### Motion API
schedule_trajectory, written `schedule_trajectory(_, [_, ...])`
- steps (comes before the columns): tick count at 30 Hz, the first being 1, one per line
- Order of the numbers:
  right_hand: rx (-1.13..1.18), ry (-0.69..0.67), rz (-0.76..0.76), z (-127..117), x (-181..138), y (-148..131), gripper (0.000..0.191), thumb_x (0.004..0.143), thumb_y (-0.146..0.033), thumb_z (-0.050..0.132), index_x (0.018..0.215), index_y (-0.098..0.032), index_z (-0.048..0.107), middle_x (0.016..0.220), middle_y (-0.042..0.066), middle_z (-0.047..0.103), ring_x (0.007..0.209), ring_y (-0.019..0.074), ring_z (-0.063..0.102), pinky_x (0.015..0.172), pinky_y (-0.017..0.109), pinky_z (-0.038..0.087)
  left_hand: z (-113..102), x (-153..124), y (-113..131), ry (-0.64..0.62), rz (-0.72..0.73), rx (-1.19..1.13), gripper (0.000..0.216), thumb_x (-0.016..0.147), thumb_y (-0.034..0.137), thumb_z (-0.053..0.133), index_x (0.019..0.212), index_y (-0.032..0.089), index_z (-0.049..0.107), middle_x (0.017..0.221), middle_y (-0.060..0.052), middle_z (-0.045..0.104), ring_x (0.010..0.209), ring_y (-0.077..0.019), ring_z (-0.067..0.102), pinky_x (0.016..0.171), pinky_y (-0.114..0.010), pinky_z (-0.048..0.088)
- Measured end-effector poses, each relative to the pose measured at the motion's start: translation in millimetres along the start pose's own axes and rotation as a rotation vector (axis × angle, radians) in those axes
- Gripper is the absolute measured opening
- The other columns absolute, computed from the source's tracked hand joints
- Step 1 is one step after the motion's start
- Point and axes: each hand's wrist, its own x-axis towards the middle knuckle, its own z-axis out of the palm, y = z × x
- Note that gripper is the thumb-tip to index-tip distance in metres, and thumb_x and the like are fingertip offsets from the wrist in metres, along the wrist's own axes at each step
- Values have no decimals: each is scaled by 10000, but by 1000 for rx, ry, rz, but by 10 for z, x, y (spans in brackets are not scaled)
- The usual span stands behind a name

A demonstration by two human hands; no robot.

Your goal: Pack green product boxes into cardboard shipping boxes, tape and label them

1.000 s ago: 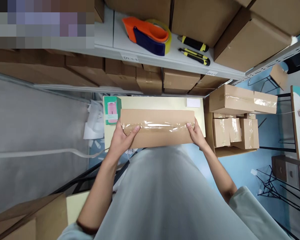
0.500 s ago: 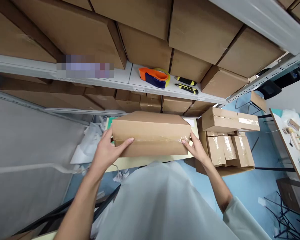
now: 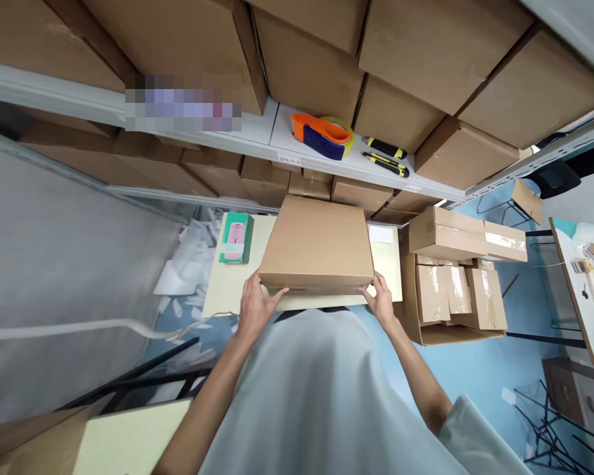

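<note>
The cardboard box (image 3: 319,244) lies mid-frame on the pale counter (image 3: 228,290), its near edge running left to right between the hands. The left hand (image 3: 257,307) and right hand (image 3: 380,305) each clasp a near corner, equally close. The box extends away from them toward the shelf (image 3: 257,128).

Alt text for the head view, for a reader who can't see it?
Seen from above, a person's left hand and right hand grip the near corners of a cardboard box on a pale table. A green package lies to its left; a shelf behind holds an orange tape dispenser and two utility knives.
</note>
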Motion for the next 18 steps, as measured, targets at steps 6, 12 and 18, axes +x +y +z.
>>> schedule_trajectory(6, [0, -34, 59, 390, -263, 211, 610, 1112, -577, 560, 1610, -224, 564, 1553, 187, 612, 1175, 283, 769, 1079, 455, 660, 392, -247, -328, 50, -109, -76, 724, 864, 556, 822, 1382, 163, 503, 1348, -224, 645, 1385, -417, 622, 1207, -598, 501])
schedule_trajectory(12, [45, -89, 115, 585, -416, 372, 653, 1060, -647, 614, 1558, -226, 639, 1455, 183, 685, 1044, 304, 788, 989, 474, 679, 580, -311, -545, 51, -120, -140, 754, 907, 622, 757, 1406, 128, 481, 1389, -248, 601, 1445, -467, 564, 1241, -634, 448])
schedule_trajectory(18, [218, -166, 274, 383, -205, 472, 620, 950, -802, 659, 1198, -255, 814, 1291, 141, 797, 1139, 345, 760, 1092, 493, 592, 418, -240, -649, -87, -162, -157, 819, 869, 673, 730, 1488, 172, 537, 1458, -232, 635, 1384, -421, 652, 1198, -594, 515])
